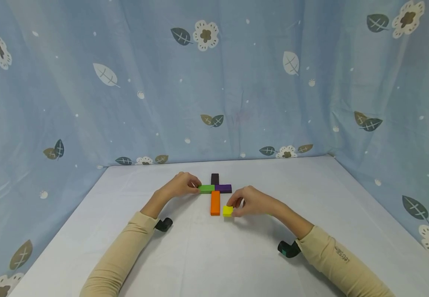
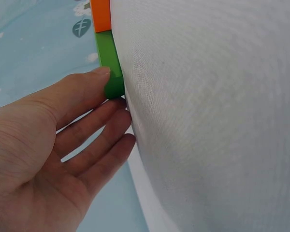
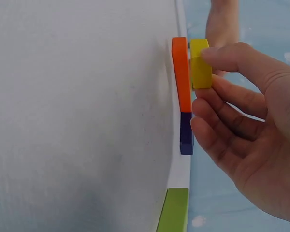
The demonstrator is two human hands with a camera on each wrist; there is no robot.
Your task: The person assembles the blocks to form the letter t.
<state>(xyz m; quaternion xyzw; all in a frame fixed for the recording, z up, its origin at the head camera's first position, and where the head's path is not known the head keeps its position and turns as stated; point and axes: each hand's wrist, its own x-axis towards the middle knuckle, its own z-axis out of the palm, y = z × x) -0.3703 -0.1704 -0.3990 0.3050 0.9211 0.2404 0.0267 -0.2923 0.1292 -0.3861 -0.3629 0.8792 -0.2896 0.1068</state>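
Note:
Several coloured blocks lie joined in a cross on the white table. A green block point(image 1: 206, 189) forms its left arm, a purple block point(image 1: 223, 188) its right, a dark block point(image 1: 215, 179) its far end and an orange block point(image 1: 215, 203) its near end. My left hand point(image 1: 181, 184) pinches the outer end of the green block, with the thumb on it in the left wrist view. Between the thumb and fingers of my right hand point(image 1: 253, 201) is a yellow block point(image 3: 201, 65), held just right of the orange one and apparently raised off the table.
Another block, light green point(image 3: 174, 210), lies on the table under my right wrist, mostly hidden in the head view. The white tabletop point(image 1: 199, 264) reaches to a blue patterned curtain point(image 1: 214, 82) at the back and sides.

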